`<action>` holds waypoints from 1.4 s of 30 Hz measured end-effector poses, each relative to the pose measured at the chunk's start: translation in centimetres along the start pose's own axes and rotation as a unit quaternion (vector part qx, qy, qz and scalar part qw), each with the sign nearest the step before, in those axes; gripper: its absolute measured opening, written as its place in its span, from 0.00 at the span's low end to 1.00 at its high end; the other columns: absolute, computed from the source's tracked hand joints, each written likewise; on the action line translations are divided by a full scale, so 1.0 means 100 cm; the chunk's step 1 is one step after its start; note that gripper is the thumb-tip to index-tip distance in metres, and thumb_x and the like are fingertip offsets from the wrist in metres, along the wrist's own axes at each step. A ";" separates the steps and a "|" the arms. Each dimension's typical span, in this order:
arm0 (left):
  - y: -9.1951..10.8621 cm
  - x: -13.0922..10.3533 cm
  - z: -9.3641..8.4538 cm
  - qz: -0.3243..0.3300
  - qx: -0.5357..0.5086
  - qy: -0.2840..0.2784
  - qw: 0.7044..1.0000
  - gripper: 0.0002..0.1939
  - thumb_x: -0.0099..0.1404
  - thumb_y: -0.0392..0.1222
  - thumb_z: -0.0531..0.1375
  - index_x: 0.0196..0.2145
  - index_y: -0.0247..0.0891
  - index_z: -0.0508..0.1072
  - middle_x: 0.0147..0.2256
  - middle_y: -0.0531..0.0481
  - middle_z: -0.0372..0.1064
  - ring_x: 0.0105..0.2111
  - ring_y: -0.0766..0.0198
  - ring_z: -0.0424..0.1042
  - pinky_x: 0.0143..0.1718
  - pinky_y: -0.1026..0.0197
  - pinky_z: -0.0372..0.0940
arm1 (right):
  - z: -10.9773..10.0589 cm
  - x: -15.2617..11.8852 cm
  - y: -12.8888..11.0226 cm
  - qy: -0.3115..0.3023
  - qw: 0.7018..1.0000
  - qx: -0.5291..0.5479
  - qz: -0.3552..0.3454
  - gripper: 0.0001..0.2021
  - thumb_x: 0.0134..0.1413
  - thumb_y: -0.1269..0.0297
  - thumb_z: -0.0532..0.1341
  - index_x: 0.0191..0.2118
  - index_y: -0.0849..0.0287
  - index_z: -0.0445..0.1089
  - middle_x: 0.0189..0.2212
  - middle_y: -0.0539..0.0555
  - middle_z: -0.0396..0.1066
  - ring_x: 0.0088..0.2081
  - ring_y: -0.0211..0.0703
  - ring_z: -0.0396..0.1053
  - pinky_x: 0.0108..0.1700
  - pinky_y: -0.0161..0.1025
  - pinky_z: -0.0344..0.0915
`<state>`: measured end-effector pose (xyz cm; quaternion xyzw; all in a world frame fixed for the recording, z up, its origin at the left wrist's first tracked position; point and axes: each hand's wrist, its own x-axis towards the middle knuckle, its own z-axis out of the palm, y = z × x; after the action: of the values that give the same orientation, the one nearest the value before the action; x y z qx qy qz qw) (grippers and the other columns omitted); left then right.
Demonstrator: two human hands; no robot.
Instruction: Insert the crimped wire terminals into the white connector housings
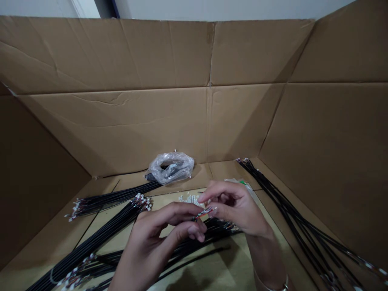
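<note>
Between my two hands is the end of a cable with thin coloured wires (202,214), red, white and dark ones fanning out of it. My left hand (169,230) is closed, thumb and fingers pinching the cable near where the wires come out. Thumb and fingertips of my right hand (233,206) are pinched at the wire tips; any small part between them is hidden. Small white connector housings (190,199) lie loose on the table just behind my hands. Beneath them is a bundle of black cables (188,248) with bare wire ends toward the right.
Black cable bundles with white connectors (103,226) lie at left, another bundle (121,192) behind them. More black cables (287,206) run along the right. A clear plastic bag (171,167) sits at the back. Cardboard walls (151,125) enclose the table at back and sides.
</note>
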<state>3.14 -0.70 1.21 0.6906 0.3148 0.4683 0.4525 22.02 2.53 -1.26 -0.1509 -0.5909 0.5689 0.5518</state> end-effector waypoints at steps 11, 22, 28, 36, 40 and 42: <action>0.001 -0.001 0.001 -0.080 -0.071 -0.035 0.994 0.08 0.68 0.36 0.63 0.38 0.44 0.84 0.27 0.54 0.81 0.27 0.67 0.80 0.32 0.72 0.72 | -0.009 0.005 0.002 -0.048 0.993 -0.080 -0.069 0.04 0.56 0.59 0.73 0.37 0.49 0.85 0.25 0.50 0.72 0.27 0.37 0.66 0.29 0.34 0.63; 0.000 0.000 0.002 -0.110 -0.089 -0.049 0.989 0.06 0.68 0.39 0.64 0.37 0.42 0.84 0.27 0.53 0.81 0.27 0.67 0.80 0.32 0.71 0.72 | -0.010 0.004 0.001 -0.053 0.991 -0.092 -0.080 0.06 0.55 0.58 0.73 0.35 0.52 0.85 0.23 0.50 0.72 0.26 0.38 0.66 0.29 0.34 0.64; -0.001 -0.002 0.000 -0.107 -0.084 -0.038 0.990 0.05 0.67 0.39 0.65 0.37 0.43 0.83 0.27 0.54 0.80 0.26 0.67 0.79 0.31 0.71 0.72 | -0.008 0.003 0.001 -0.039 0.992 -0.094 -0.080 0.06 0.54 0.57 0.74 0.34 0.52 0.84 0.24 0.50 0.72 0.26 0.37 0.67 0.27 0.34 0.64; 0.001 0.000 -0.001 -0.094 -0.065 -0.031 0.993 0.06 0.67 0.39 0.65 0.37 0.43 0.83 0.26 0.53 0.80 0.26 0.67 0.79 0.31 0.71 0.72 | -0.005 -0.004 -0.010 -0.042 0.988 -0.116 -0.097 0.06 0.57 0.61 0.72 0.41 0.50 0.84 0.27 0.51 0.77 0.28 0.38 0.70 0.30 0.35 0.67; 0.002 -0.001 0.000 -0.103 -0.068 -0.050 0.991 0.06 0.67 0.40 0.65 0.36 0.43 0.83 0.25 0.53 0.80 0.26 0.66 0.80 0.31 0.71 0.72 | -0.007 -0.002 -0.012 -0.068 0.982 -0.133 -0.114 0.05 0.60 0.65 0.70 0.41 0.50 0.84 0.27 0.51 0.78 0.28 0.38 0.70 0.33 0.35 0.68; 0.003 -0.002 0.001 -0.111 -0.076 -0.053 0.989 0.06 0.67 0.41 0.65 0.36 0.43 0.83 0.25 0.52 0.80 0.26 0.66 0.80 0.31 0.70 0.72 | -0.008 -0.001 -0.012 -0.073 0.980 -0.138 -0.120 0.05 0.62 0.65 0.69 0.40 0.51 0.84 0.26 0.51 0.77 0.28 0.37 0.70 0.32 0.35 0.67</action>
<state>3.12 -1.03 1.41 0.6388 0.3284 0.4006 0.5690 23.27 2.51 -0.48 -0.1117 -0.7162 0.4206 0.5456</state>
